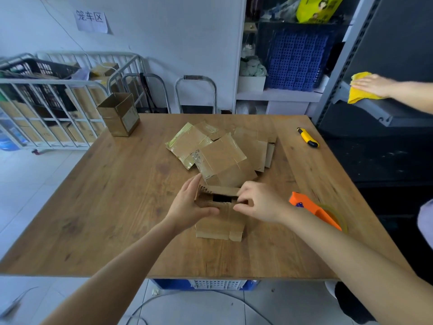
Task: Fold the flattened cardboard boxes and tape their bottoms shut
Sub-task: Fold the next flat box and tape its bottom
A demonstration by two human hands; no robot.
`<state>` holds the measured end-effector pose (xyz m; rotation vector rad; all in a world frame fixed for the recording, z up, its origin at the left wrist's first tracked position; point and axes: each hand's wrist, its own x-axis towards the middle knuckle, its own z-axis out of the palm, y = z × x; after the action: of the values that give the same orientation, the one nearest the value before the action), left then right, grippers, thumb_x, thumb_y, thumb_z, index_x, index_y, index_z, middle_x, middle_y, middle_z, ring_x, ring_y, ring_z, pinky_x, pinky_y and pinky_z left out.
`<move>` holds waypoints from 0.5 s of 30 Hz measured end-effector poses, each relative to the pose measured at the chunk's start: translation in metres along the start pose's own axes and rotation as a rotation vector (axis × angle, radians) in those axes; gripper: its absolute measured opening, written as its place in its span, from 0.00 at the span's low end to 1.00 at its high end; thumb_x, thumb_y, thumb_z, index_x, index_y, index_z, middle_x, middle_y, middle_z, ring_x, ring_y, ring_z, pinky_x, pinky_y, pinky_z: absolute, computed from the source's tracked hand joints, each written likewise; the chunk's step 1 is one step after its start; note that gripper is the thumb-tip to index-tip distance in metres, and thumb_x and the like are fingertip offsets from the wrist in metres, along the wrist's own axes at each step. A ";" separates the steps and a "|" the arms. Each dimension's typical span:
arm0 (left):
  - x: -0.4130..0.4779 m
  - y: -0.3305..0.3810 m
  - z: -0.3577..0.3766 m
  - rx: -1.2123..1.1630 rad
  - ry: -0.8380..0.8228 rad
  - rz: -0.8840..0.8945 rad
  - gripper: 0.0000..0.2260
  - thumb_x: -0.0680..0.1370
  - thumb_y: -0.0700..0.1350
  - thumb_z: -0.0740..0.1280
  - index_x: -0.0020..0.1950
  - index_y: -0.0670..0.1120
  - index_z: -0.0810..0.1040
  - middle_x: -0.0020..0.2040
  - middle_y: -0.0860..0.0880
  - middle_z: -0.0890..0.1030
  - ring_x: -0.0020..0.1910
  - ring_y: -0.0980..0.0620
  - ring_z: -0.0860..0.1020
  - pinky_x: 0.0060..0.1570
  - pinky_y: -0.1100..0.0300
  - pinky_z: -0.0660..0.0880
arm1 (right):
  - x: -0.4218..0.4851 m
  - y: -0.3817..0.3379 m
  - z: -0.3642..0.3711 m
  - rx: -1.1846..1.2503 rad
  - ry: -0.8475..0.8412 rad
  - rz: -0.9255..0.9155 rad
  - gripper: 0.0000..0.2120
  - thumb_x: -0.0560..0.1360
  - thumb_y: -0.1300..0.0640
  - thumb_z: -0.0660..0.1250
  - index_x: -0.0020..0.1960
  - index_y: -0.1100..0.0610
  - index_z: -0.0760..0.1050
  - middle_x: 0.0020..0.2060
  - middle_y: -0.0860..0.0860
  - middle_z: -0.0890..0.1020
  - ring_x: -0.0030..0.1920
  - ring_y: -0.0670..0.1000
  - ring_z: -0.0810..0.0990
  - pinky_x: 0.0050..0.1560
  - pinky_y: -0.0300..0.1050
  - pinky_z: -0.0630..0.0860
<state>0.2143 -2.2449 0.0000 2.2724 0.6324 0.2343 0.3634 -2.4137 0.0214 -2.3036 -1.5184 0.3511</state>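
Our left hand (189, 204) clasps the box (220, 224) by its left wall; our right hand (259, 202) seems to pinch its end flap. The box stands between them on the surface (117, 207), the tape dispenser (315, 211) just beyond the right hand.

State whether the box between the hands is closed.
Not closed: the box shows a dark gap between its flaps.

Bright, even light, soft shadows; wide-angle bending at edges.
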 end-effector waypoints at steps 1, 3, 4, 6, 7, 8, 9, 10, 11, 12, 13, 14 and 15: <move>0.002 0.002 -0.001 0.021 -0.001 0.006 0.40 0.67 0.53 0.77 0.75 0.49 0.64 0.74 0.55 0.65 0.71 0.55 0.64 0.64 0.65 0.61 | 0.001 -0.003 0.003 -0.023 0.011 -0.014 0.12 0.76 0.49 0.67 0.52 0.57 0.83 0.52 0.51 0.79 0.50 0.50 0.77 0.49 0.46 0.72; 0.005 0.002 -0.002 0.039 0.006 0.021 0.27 0.70 0.52 0.76 0.67 0.49 0.75 0.66 0.55 0.74 0.64 0.56 0.71 0.58 0.67 0.64 | 0.005 -0.005 0.006 -0.012 0.070 0.029 0.12 0.77 0.50 0.67 0.58 0.52 0.80 0.49 0.48 0.79 0.49 0.50 0.77 0.48 0.47 0.72; 0.006 0.003 -0.003 0.027 0.008 0.028 0.22 0.72 0.51 0.74 0.64 0.49 0.77 0.62 0.55 0.76 0.61 0.56 0.73 0.55 0.66 0.65 | 0.006 -0.003 0.008 0.007 0.116 0.065 0.14 0.76 0.51 0.67 0.61 0.50 0.78 0.48 0.48 0.79 0.49 0.50 0.77 0.48 0.47 0.73; 0.007 0.005 -0.006 0.092 0.042 0.083 0.15 0.78 0.49 0.67 0.64 0.48 0.77 0.63 0.53 0.77 0.63 0.53 0.73 0.56 0.64 0.66 | 0.008 0.001 0.014 -0.016 0.173 0.086 0.14 0.76 0.52 0.67 0.61 0.51 0.78 0.49 0.49 0.78 0.49 0.52 0.77 0.46 0.48 0.73; 0.007 0.005 -0.006 0.200 0.065 0.133 0.16 0.80 0.48 0.63 0.67 0.47 0.75 0.67 0.52 0.74 0.67 0.51 0.71 0.60 0.62 0.67 | 0.008 0.002 0.020 -0.072 0.196 0.053 0.12 0.77 0.54 0.67 0.59 0.54 0.79 0.50 0.50 0.79 0.49 0.53 0.78 0.45 0.48 0.74; 0.006 0.003 -0.005 0.332 0.074 0.195 0.18 0.82 0.49 0.59 0.71 0.46 0.72 0.71 0.50 0.71 0.71 0.49 0.68 0.66 0.58 0.66 | 0.008 0.004 0.027 -0.144 0.227 -0.008 0.10 0.77 0.57 0.67 0.56 0.57 0.81 0.50 0.52 0.80 0.48 0.55 0.80 0.43 0.48 0.76; 0.004 0.000 -0.004 0.461 0.070 0.290 0.20 0.82 0.49 0.56 0.72 0.45 0.70 0.73 0.48 0.70 0.72 0.48 0.66 0.70 0.54 0.65 | 0.007 0.005 0.035 -0.201 0.268 -0.075 0.08 0.75 0.61 0.67 0.53 0.60 0.82 0.49 0.54 0.82 0.46 0.57 0.81 0.40 0.49 0.78; 0.002 -0.004 -0.002 0.579 0.031 0.387 0.21 0.82 0.50 0.54 0.72 0.43 0.70 0.72 0.46 0.71 0.72 0.47 0.68 0.71 0.50 0.65 | 0.006 0.005 0.041 -0.230 0.310 -0.130 0.08 0.73 0.63 0.67 0.50 0.62 0.82 0.46 0.55 0.83 0.44 0.58 0.82 0.38 0.50 0.80; 0.001 -0.009 0.001 0.668 -0.032 0.450 0.23 0.81 0.51 0.52 0.71 0.43 0.71 0.70 0.44 0.72 0.71 0.46 0.69 0.70 0.48 0.64 | 0.004 0.006 0.046 -0.254 0.357 -0.172 0.08 0.71 0.65 0.68 0.48 0.63 0.82 0.44 0.56 0.84 0.44 0.58 0.83 0.38 0.50 0.81; -0.001 -0.014 0.005 0.742 -0.067 0.490 0.24 0.81 0.52 0.50 0.71 0.43 0.70 0.71 0.44 0.72 0.71 0.47 0.69 0.71 0.48 0.60 | 0.004 0.004 0.048 -0.284 0.388 -0.197 0.09 0.69 0.66 0.68 0.48 0.64 0.83 0.42 0.56 0.84 0.44 0.58 0.84 0.39 0.50 0.82; -0.003 -0.014 0.007 0.769 -0.124 0.472 0.24 0.82 0.52 0.48 0.73 0.43 0.67 0.73 0.45 0.69 0.73 0.49 0.65 0.72 0.50 0.54 | 0.004 0.003 0.050 -0.320 0.413 -0.213 0.10 0.69 0.67 0.66 0.47 0.64 0.83 0.42 0.57 0.84 0.45 0.58 0.84 0.41 0.49 0.82; -0.004 -0.014 0.009 0.757 -0.144 0.456 0.24 0.83 0.52 0.47 0.76 0.44 0.62 0.76 0.46 0.63 0.75 0.51 0.59 0.73 0.54 0.47 | 0.004 0.001 0.051 -0.346 0.416 -0.213 0.11 0.70 0.67 0.63 0.47 0.64 0.83 0.42 0.57 0.84 0.45 0.58 0.84 0.43 0.48 0.82; -0.004 -0.013 0.009 0.734 -0.169 0.432 0.24 0.83 0.52 0.46 0.78 0.46 0.56 0.78 0.48 0.56 0.77 0.52 0.53 0.73 0.59 0.42 | 0.004 0.000 0.054 -0.367 0.424 -0.209 0.14 0.71 0.67 0.59 0.47 0.64 0.83 0.43 0.58 0.85 0.46 0.58 0.84 0.44 0.48 0.82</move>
<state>0.2096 -2.2449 -0.0153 3.0859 0.1238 0.0038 0.3443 -2.4012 -0.0274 -2.2471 -1.6737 -0.4802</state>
